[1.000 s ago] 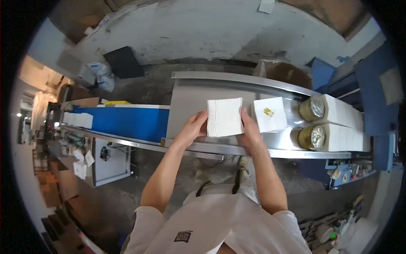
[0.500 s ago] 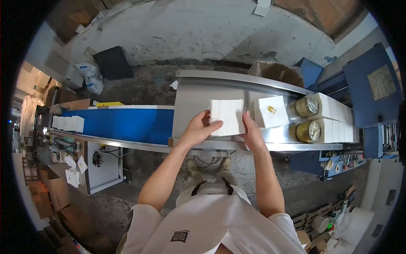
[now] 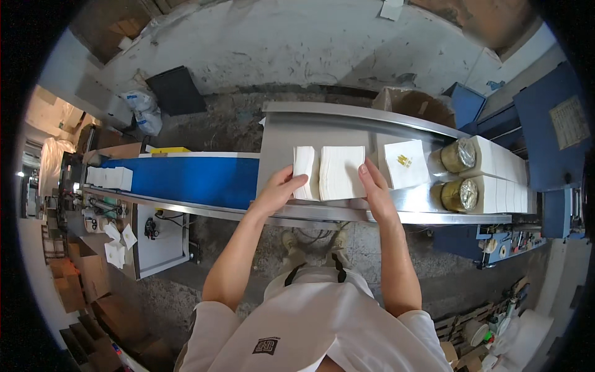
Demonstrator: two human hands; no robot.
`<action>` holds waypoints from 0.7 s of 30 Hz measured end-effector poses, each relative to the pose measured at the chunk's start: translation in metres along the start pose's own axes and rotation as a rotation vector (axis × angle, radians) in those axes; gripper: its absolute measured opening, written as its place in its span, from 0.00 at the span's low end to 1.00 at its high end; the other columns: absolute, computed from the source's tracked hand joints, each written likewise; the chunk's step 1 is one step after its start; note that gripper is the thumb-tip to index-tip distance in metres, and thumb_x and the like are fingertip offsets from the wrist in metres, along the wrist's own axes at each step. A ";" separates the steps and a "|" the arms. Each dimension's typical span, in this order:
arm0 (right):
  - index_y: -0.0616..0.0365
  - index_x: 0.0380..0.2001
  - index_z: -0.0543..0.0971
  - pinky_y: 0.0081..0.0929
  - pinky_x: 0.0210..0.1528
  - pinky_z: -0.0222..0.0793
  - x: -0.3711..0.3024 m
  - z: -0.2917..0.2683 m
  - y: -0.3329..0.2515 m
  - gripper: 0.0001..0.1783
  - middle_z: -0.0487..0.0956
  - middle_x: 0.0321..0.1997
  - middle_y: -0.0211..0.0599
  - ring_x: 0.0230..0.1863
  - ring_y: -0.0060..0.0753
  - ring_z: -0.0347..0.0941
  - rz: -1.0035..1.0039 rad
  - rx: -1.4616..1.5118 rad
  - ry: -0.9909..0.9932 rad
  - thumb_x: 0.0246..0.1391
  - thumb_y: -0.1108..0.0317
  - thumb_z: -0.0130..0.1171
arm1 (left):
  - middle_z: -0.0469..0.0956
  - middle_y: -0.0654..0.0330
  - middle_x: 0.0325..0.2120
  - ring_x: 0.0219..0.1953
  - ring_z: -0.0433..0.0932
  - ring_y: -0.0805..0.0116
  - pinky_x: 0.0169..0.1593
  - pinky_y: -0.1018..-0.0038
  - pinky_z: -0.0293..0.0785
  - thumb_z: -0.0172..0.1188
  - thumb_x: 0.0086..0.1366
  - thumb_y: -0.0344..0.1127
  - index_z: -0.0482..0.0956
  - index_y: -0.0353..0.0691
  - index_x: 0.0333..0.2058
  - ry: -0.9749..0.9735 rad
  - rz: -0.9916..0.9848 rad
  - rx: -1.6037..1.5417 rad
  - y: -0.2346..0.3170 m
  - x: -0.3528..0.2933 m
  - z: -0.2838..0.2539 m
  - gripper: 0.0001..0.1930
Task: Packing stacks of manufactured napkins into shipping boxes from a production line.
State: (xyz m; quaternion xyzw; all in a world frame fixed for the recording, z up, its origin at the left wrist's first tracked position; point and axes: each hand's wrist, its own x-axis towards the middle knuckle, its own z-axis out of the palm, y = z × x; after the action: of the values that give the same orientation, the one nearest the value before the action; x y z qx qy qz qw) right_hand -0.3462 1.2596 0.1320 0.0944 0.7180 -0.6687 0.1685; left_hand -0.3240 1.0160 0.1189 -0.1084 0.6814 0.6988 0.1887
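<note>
Two portions of a white paper napkin stack stand on the steel table, parted by a narrow gap. My left hand (image 3: 277, 192) grips the thinner left portion (image 3: 304, 162), thumb across its near side. Against the right edge of the thicker right portion (image 3: 343, 172) my right hand (image 3: 379, 191) is pressed, its thumb on top; the fingers beneath are partly hidden. Just right of that hand lies another napkin stack (image 3: 404, 164) with a gold print on its top napkin.
Two gold-coloured cylinders in clear wrap (image 3: 460, 194) stand before long rows of white napkins (image 3: 503, 162) at the right. To the left runs a blue conveyor belt (image 3: 192, 181) with napkin stacks (image 3: 110, 178) at its far end. The steel table (image 3: 310, 127) has a raised back edge.
The single stack between my hands has been split in two. My left hand has shifted left with the thinner portion, and my right hand slightly right. The whole view has shifted a little.
</note>
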 end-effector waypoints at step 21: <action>0.78 0.66 0.44 0.35 0.61 0.63 0.007 -0.007 0.021 0.56 0.64 0.61 0.65 0.62 0.47 0.63 -0.258 -0.071 0.096 0.52 0.57 0.68 | 0.77 0.40 0.25 0.32 0.78 0.41 0.35 0.58 0.74 0.54 0.62 0.34 0.75 0.30 0.40 0.320 0.280 0.757 0.011 0.000 0.005 0.13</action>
State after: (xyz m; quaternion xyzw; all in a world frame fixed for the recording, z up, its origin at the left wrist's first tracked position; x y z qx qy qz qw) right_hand -0.3458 1.2674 0.1104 0.0274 0.7545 -0.6538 0.0499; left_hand -0.3277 1.0212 0.1290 -0.0453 0.9184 0.3929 0.0106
